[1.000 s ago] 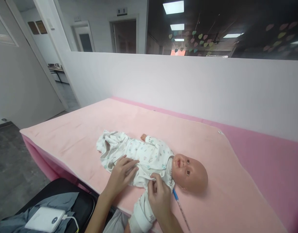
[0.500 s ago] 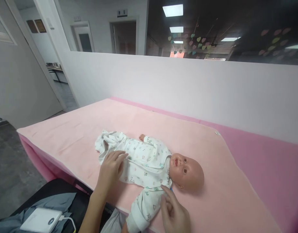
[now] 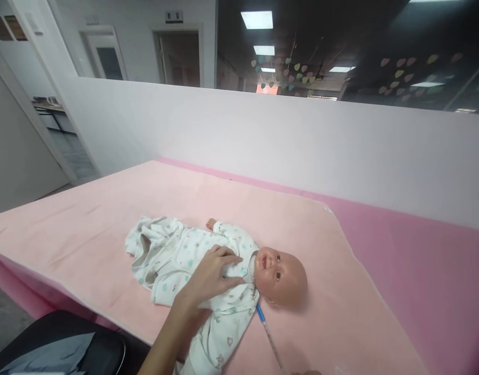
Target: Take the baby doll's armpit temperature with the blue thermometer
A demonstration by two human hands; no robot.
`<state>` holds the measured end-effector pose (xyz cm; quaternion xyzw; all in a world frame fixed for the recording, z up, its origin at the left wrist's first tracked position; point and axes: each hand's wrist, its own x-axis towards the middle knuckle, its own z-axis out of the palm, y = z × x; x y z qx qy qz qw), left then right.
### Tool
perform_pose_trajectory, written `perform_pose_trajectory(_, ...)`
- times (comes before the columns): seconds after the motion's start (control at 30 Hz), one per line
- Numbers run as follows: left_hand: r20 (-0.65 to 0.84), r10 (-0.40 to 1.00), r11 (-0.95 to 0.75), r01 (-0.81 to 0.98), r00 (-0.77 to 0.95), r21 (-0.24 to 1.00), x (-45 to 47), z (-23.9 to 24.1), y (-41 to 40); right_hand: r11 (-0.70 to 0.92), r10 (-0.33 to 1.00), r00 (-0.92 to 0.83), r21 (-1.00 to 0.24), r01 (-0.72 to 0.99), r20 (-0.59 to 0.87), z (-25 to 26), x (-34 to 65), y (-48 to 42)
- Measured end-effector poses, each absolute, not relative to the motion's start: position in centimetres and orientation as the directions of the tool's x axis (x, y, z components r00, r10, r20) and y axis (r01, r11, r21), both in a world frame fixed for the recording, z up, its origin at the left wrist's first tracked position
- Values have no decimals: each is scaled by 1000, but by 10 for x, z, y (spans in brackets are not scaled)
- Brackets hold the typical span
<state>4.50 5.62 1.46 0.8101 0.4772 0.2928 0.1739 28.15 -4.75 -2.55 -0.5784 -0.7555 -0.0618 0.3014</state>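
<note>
A baby doll (image 3: 282,276) lies on its back in a white patterned baby outfit (image 3: 185,255), its head to the right. My left hand (image 3: 216,273) rests on the outfit at the chest, just below the neck, thumb and fingers apart. Beside the doll's near shoulder lies a thin glass thermometer (image 3: 270,338) with a blue end, which points up at the shoulder. Only a sliver of my right hand (image 3: 306,372) shows at the bottom edge, close to the thermometer's lower end. Its fingers are mostly cut off, so any grip is hidden.
A pale pink blanket (image 3: 87,219) covers the table over a darker pink cloth (image 3: 399,250). Behind it stands a white half wall (image 3: 263,140) with glass above. A black chair (image 3: 63,333) with grey cloth on it is at the lower left.
My left hand has moved right, from the doll's lower body to its chest. My right hand has dropped from the near shoulder to the bottom edge, uncovering the thermometer. The view has shifted right.
</note>
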Motion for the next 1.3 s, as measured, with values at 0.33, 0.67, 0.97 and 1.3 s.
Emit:
perform_pose_trajectory(0.33,105,994,-106,29,43,994,24,-3,70,403,795,-177,-289,868,580,-11,257,8)
perform_pose_trajectory(0.67,22,998,-6,-256,62,967,18,-6,70,433,629,-90,-252,866,772,39,249,-29)
perform_pose_trajectory(0.97,100,986,-73,-198,133,978,18,-5,66,284,864,-255,-3,959,434,66,177,51)
perform_pose_trajectory(1.3,68,993,-41,-263,97,964,20,-4,64,296,787,-296,90,951,541,48,171,25)
